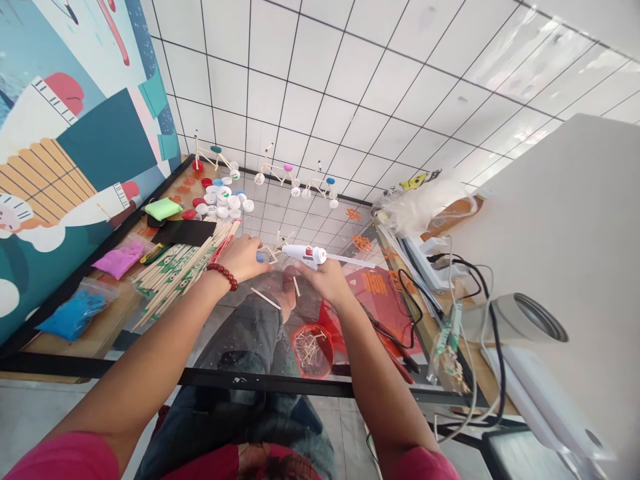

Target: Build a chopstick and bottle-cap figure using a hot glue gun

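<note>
My right hand (325, 280) is wrapped round the handle of a white hot glue gun (302, 252). A glue stick (354, 261) pokes out of its back end, and the nozzle points left. My left hand (243, 259), with a bead bracelet at the wrist, is closed at the fingertips on a small frame of wooden sticks (271, 254). A blue bottle cap (260, 257) shows by these fingers; whether it is joined to the frame I cannot tell. The nozzle is close to the sticks. Loose stick pieces (265, 298) lie on the glass tabletop (220, 320) below.
Stick-and-cap figures (287, 168) stand along the far edge. Left are bottle caps (227, 198), wooden sticks (173, 277) and bags of blue (75, 313) and pink clay (120, 259). A red basket (313, 350) holds short sticks. Pliers (395, 340) and cables (487, 313) lie right.
</note>
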A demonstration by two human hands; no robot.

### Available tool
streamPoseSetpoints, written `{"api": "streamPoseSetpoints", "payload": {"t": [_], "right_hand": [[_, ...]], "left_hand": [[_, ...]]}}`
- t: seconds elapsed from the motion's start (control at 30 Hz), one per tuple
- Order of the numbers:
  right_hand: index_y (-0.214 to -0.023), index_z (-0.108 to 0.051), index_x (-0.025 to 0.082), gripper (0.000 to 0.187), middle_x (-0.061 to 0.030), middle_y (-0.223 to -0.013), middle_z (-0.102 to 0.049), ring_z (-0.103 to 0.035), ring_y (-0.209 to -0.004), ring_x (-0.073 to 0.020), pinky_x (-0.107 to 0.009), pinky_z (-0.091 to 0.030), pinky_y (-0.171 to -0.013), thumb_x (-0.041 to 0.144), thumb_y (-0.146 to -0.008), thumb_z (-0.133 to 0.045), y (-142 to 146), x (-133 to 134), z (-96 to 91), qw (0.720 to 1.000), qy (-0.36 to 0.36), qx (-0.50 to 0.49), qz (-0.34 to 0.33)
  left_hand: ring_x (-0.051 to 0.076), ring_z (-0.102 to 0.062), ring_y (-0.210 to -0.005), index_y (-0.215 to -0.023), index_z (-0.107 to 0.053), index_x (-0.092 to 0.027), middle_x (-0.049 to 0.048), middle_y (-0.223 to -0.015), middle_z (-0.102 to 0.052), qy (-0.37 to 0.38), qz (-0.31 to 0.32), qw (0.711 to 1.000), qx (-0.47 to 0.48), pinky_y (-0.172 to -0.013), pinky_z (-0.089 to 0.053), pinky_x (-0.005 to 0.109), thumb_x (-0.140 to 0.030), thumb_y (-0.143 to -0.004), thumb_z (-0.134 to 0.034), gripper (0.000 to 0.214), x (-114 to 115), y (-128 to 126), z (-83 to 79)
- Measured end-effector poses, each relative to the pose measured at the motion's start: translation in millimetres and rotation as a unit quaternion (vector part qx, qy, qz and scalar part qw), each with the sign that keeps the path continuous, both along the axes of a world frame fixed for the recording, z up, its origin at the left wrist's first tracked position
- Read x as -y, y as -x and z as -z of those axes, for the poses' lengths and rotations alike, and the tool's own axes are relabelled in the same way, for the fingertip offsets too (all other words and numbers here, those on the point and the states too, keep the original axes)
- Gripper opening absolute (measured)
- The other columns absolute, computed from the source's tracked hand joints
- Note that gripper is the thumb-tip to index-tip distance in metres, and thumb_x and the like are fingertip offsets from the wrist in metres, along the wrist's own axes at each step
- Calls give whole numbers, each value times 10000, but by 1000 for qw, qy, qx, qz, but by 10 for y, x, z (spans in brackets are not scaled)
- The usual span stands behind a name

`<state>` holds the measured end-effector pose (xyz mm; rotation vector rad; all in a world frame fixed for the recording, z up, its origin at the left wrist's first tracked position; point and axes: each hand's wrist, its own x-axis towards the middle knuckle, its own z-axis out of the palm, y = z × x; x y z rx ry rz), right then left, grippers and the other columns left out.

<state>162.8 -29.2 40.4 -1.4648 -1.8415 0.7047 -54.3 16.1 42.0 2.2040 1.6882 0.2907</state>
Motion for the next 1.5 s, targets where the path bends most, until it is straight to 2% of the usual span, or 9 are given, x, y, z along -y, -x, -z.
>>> {"api": "streamPoseSetpoints", "payload": {"t": [0.47, 0.73, 1.0, 1.2, 1.5], "right_hand": [[-1154, -715, 218, 376, -47, -1092, -749, -679, -980, -241, -368, -497, -903, 379, -824, -634, 4, -22, 42, 999, 21, -4, 26], [-1180, -699, 237, 369, -40, -1094, -743, -670, -1001, -225, -358, -491, -929, 352, -838, -620, 14, -44, 68, 1000, 5, -9, 6], [-1153, -717, 211, 374, -61, -1089, -747, -676, -995, -260, -391, -494, -915, 360, -823, -619, 23, 8, 31, 999, 16, 15, 31], [-1120, -732, 243, 349, -26, -1022, -761, -683, -947, -242, -364, -513, -887, 359, -807, -631, -7, 23, 38, 999, 13, 6, 39], [-1117, -736, 256, 338, -29, -1026, -763, -685, -967, -257, -389, -511, -901, 356, -810, -635, 15, 20, 76, 999, 21, 21, 31]], "left_hand": [[323, -600, -1137, -1211, -632, -141, 180, -1242, -621, 16, 0, 1000, 5, -952, -455, 357, -543, -672, -724, 678, 6, -7, -31], [327, -597, -1149, -1202, -640, -145, 172, -1239, -626, 17, 4, 1000, -3, -943, -461, 351, -549, -675, -719, 669, 19, -15, -61], [319, -593, -1159, -1202, -638, -154, 163, -1250, -621, 14, 2, 1000, -7, -942, -461, 338, -557, -689, -701, 655, 22, -11, -57], [326, -604, -1135, -1197, -643, -159, 168, -1240, -625, 15, 0, 1000, 3, -917, -470, 349, -557, -694, -691, 643, 19, -12, -47], [337, -607, -1130, -1195, -646, -133, 183, -1223, -626, 8, 1, 1000, 4, -917, -470, 358, -547, -694, -698, 653, 21, -18, -44]]}}
